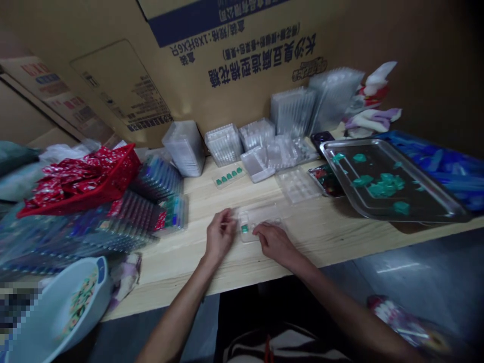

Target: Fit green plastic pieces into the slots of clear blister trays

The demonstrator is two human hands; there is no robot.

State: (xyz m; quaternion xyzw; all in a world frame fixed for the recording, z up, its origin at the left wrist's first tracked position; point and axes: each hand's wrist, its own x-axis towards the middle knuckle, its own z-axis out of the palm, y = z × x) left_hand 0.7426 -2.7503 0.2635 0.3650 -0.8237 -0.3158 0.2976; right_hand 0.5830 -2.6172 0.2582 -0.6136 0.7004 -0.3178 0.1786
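Observation:
A clear plastic tray (267, 210) lies on the wooden table in front of me, with a green piece (245, 228) in its left compartment. Beside the tray's left end is my left hand (219, 236), its fingers curled together; what they hold, if anything, does not show. My right hand (276, 244) reaches over the tray's near side with thumb and fingers pinched, just right of the green piece. Whatever sits between those fingertips is hidden. Further back lies a small clear tray (229, 178) with a row of several green pieces.
Stacked clear trays (184, 148) line the cardboard box (242, 60). A metal tray (363, 204) with green pieces rests at right, near blue packets (446, 166). At left are a red basket (124, 176) of red packets, filled clear packs (128, 214) and a pale blue basin (45, 322).

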